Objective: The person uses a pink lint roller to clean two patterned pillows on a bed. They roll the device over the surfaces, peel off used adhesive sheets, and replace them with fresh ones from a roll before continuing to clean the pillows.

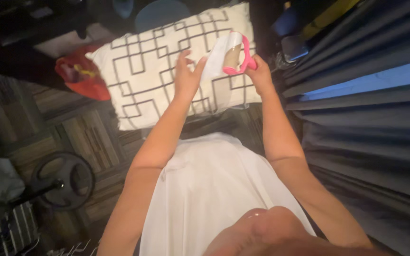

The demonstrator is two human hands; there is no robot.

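A pink-handled lint roller (241, 60) is held up in front of me over a white pillow (138, 71) with a grey line pattern. My right hand (260, 73) grips the pink handle. My left hand (187, 76) pinches a white sheet (214, 59) that peels off the roller's brown core. Both arms reach forward above my white garment (209, 189).
The pillow lies on a patterned carpet floor (81, 128). A red bag (79, 73) sits left of the pillow. Dark grey curtains (371, 118) hang along the right. A black round weight plate on a bar (65, 180) lies at lower left.
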